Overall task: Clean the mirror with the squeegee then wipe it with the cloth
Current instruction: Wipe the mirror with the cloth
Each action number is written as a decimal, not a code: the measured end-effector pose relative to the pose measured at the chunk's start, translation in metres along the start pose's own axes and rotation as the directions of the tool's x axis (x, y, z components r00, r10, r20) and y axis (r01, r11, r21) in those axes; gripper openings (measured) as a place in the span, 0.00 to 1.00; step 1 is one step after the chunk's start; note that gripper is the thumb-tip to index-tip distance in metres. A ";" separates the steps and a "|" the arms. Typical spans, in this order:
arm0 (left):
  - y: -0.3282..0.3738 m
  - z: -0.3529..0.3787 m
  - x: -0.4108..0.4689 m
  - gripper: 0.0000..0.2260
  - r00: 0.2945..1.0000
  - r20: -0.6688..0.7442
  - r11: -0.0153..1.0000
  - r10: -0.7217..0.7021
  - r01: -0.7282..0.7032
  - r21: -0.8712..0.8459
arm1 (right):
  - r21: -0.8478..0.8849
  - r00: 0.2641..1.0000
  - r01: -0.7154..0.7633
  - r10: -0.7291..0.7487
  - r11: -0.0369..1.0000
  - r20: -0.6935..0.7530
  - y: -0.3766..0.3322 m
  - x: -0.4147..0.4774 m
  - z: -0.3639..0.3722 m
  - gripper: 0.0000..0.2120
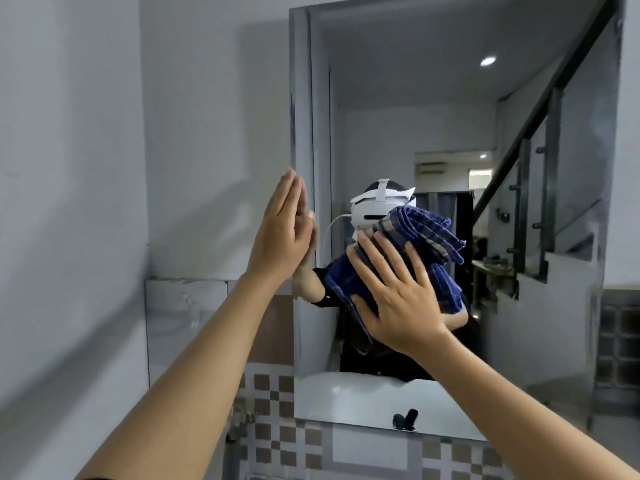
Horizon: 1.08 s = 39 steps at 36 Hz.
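The right hand [394,292] is spread flat, fingers apart, palm pressed against a bunched blue cloth [420,237] so that the cloth is pinned between the palm and the glass of the mirror [433,109]; the hand does not curl around the fabric but pushes it flat on. The cloth is dark blue with paler checked stripes, folded into thick layers that stick out above and to the right of the fingers, and it sits around the middle of the mirror, a little toward its lower half. The left hand [282,230] is open too, fingers straight and held together, its fingertips and palm laid on the mirror's left edge, where its own reflection meets it; it holds nothing. Both bare forearms reach up from the lower corners of the view. The mirror is a tall frameless rectangle fixed to a pale grey wall [76,150]. In the glass show the person's dark-sleeved reflection wearing a white headset [375,206], a staircase railing [540,109] slanting up to the right, and a round ceiling light [488,61]. Below the mirror's bottom edge runs a band of brown and white checked tiles [273,389]. Near the bottom edge of the glass a small dark object [405,418] is reflected, too small to identify.
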<state>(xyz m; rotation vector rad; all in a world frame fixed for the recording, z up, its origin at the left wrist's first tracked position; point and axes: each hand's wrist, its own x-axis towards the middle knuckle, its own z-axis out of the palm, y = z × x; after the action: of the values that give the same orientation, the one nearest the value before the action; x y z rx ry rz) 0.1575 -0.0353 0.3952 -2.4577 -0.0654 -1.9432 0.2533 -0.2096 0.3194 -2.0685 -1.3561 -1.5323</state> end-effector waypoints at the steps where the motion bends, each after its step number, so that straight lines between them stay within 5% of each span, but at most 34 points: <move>1: 0.000 0.001 0.003 0.24 1.000 -0.003 1.000 0.011 -0.011 0.004 | 0.018 1.000 -0.027 0.027 0.999 -0.002 -0.007 -0.003 0.003 0.30; 4: 0.000 0.002 0.009 0.26 1.000 -0.007 0.999 0.028 -0.028 0.023 | 0.048 1.000 -0.005 0.004 0.999 0.023 -0.031 -0.005 0.015 0.30; 9: 0.004 0.004 0.008 0.26 0.999 -0.029 0.999 0.033 -0.032 0.044 | -0.009 0.917 0.383 -0.379 0.924 0.121 -0.059 -0.009 0.039 0.31; 12: 0.007 0.006 0.008 0.26 0.999 -0.040 1.000 0.015 -0.013 0.028 | -0.032 0.833 0.544 -0.535 0.838 0.137 -0.036 -0.018 0.041 0.31; 14: 0.010 0.008 0.007 0.26 0.999 -0.038 0.999 0.040 -0.039 0.019 | -0.048 0.840 0.539 -0.533 0.841 0.103 -0.006 -0.021 0.031 0.30; 18: 0.019 0.016 0.004 0.26 0.998 -0.056 1.000 0.020 -0.019 0.011 | -0.113 0.950 0.309 -0.311 0.944 -0.009 0.060 -0.037 0.001 0.29; 22: 0.023 0.026 0.004 0.28 0.997 -0.079 1.000 -0.016 0.018 0.026 | -0.113 0.981 -0.154 0.138 0.982 -0.137 0.105 -0.067 -0.014 0.30; 24: 0.024 0.029 0.003 0.29 0.997 -0.069 0.999 -0.025 0.027 0.027 | -0.015 0.906 -0.390 0.381 0.921 -0.185 0.108 -0.083 -0.012 0.30; 27: 0.025 0.031 -0.002 0.30 0.999 -0.037 0.998 -0.037 0.038 0.040 | 0.218 0.674 -0.672 0.706 0.708 -0.217 0.082 -0.090 0.001 0.31; 30: 0.030 0.023 -0.007 0.28 0.999 0.027 0.999 -0.032 0.032 0.016 | 0.391 0.492 -0.762 0.854 0.516 -0.169 0.034 -0.080 0.016 0.32; 35: 0.032 0.015 -0.014 0.30 0.999 0.033 0.998 0.014 -0.016 0.061 | 0.387 0.635 -0.686 0.767 0.615 -0.092 -0.051 -0.056 0.040 0.31; 39: 0.030 0.012 -0.015 0.31 0.996 0.084 0.996 0.017 -0.024 0.080 | 0.248 0.885 -0.429 0.459 0.869 -0.081 -0.095 -0.047 0.055 0.30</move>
<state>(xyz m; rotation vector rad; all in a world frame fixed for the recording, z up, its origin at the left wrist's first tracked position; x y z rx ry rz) 0.1666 -0.0656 0.3785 -2.4761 -0.1165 -1.7920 0.2135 -0.1468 0.2258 -1.9198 -0.8692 -1.2329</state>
